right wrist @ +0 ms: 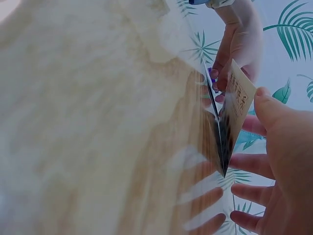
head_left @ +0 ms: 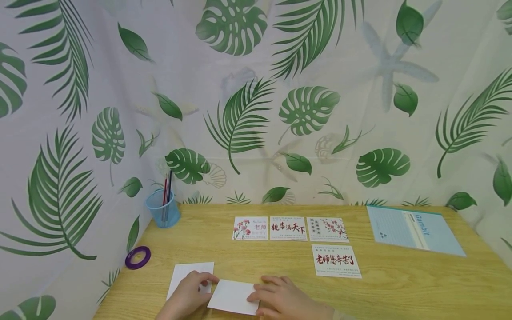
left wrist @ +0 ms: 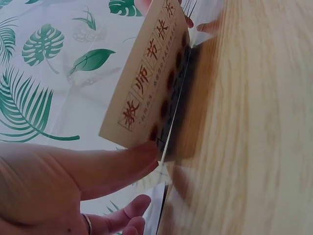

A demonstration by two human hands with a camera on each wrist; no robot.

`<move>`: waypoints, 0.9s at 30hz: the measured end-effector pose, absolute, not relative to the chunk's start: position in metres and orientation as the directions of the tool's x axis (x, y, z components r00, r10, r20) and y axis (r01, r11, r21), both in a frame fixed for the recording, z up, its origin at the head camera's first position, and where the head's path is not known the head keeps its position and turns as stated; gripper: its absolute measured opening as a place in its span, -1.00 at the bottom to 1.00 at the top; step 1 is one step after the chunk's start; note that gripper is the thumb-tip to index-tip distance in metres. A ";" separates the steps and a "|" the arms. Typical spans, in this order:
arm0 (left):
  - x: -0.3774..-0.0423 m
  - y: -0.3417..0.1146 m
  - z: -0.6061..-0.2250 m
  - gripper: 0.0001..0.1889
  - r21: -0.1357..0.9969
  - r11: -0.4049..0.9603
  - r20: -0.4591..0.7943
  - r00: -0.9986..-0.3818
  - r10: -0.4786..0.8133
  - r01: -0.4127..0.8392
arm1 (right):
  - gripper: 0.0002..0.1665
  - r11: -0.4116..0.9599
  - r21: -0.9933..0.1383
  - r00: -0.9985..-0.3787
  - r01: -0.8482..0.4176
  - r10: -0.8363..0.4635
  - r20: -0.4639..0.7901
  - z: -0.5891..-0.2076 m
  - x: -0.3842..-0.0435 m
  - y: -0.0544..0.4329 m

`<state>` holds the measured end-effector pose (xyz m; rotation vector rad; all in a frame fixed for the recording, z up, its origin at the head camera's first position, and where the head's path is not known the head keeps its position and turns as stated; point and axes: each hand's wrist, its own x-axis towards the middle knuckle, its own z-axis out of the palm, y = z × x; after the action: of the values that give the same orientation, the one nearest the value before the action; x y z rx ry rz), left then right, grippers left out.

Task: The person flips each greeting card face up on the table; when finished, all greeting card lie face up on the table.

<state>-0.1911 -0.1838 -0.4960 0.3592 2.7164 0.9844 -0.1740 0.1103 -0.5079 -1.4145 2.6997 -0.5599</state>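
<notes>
A small card [head_left: 234, 297] tilts up off the table between both hands. Its blank white face shows from the head, while the wrist views show its printed face [left wrist: 146, 73] with red-brown Chinese characters. My left hand [head_left: 187, 293] holds it at the left edge, the thumb [left wrist: 132, 169] touching a corner. At the opposite edge my right hand [head_left: 286, 300] pinches it, thumb [right wrist: 266, 105] on one side and fingers on the other, the remaining fingers spread. Another blank white card [head_left: 196, 269] lies partly hidden beneath my left hand.
Several printed cards, among them a flower card [head_left: 250, 228] and one with red lettering [head_left: 337, 261], lie beyond my right hand. A blue pen cup [head_left: 163, 211] and a purple tape roll [head_left: 138, 258] stand at left, a pale blue notebook [head_left: 416, 230] lies at back right. A leaf-patterned curtain [head_left: 256, 178] borders the wooden table.
</notes>
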 end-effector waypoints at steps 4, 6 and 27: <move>-0.191 -0.185 -0.495 -0.68 0.678 0.710 -0.086 -0.939 0.334 0.190 | -0.60 0.517 -0.312 -0.578 -0.797 -0.802 0.148 -0.508 -0.174 0.111; -0.192 -0.186 -0.495 -0.70 0.687 0.700 -0.076 -0.939 0.337 0.195 | -0.60 0.520 -0.312 -0.581 -0.795 -0.801 0.145 -0.508 -0.174 0.112; -0.190 -0.178 -0.494 -0.68 0.686 0.666 0.031 -0.927 0.374 0.292 | -0.39 0.566 -0.379 -0.621 -0.732 -0.784 0.029 -0.505 -0.174 0.117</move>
<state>-0.1904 -0.1776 -0.4936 0.5542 2.7641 1.1085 -0.1744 0.1168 -0.5046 -1.2916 2.6513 -0.5412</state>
